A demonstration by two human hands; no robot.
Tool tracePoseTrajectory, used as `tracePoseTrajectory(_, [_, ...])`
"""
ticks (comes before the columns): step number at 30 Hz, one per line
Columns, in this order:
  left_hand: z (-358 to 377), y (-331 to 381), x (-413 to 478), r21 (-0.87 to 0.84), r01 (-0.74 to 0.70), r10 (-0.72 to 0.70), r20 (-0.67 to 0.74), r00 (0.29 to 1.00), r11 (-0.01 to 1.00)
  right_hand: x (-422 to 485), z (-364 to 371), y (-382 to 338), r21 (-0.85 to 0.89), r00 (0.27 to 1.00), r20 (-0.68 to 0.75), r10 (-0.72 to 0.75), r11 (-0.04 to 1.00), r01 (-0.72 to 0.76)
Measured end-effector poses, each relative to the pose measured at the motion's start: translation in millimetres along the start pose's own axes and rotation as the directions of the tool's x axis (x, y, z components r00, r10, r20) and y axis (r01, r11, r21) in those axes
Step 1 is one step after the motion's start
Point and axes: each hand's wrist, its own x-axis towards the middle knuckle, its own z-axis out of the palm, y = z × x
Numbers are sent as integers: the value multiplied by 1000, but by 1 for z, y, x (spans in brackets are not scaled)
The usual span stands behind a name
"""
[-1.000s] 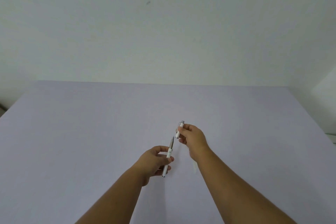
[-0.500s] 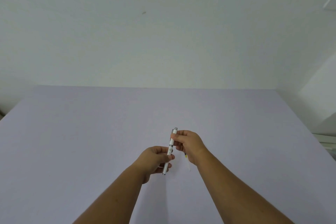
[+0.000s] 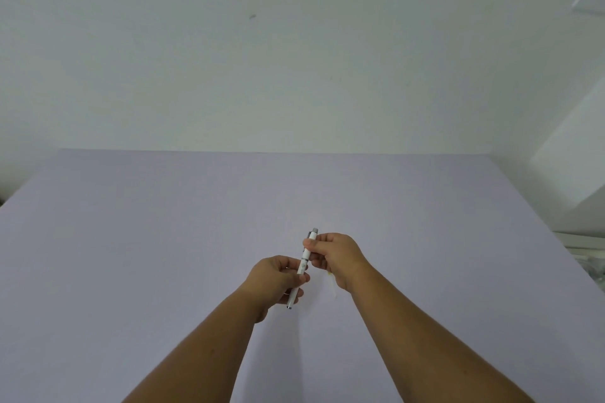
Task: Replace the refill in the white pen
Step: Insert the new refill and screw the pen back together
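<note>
A white pen (image 3: 303, 263) with a grey clicker end is held up above the lilac table (image 3: 131, 255), its tip pointing down toward me. My left hand (image 3: 278, 281) grips the lower half of the barrel. My right hand (image 3: 334, 255) pinches the upper half just below the clicker. The two halves sit joined in one line. A thin pale refill (image 3: 332, 285) lies on the table, partly hidden under my right wrist.
A plain white wall rises behind the table's far edge. White furniture (image 3: 582, 173) and some clutter (image 3: 589, 258) stand past the table's right edge.
One second ago the two pen halves were held apart with the refill showing between them. My hands have come together, and the pen now reads as one piece.
</note>
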Motion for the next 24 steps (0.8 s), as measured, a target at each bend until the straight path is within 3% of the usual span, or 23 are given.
tracePoseTrajectory(13, [-5, -11, 14, -35, 72, -71, 18, 997, 997, 12, 2, 12, -6, 999, 25, 25, 1000, -24])
tracePoseTrajectory(16, [-5, -17, 24, -71, 96, -98, -26, 995, 993, 22, -2, 16, -48, 994, -112, 8, 999, -14])
tracePoseTrajectory(18, [-5, -24, 32, -68, 107, -113, -76, 991, 992, 30, -11, 21, -241, 962, -268, -49, 970, -18])
tracePoseTrajectory(20, [-3, -33, 41, -14, 120, -120, -155, 981, 993, 34, -20, 31, -489, 928, -356, -112, 868, -83])
tracePoseTrajectory(24, [7, -43, 56, 61, 135, -115, -260, 959, 989, 35, -21, 56, -640, 939, -325, -111, 757, -132])
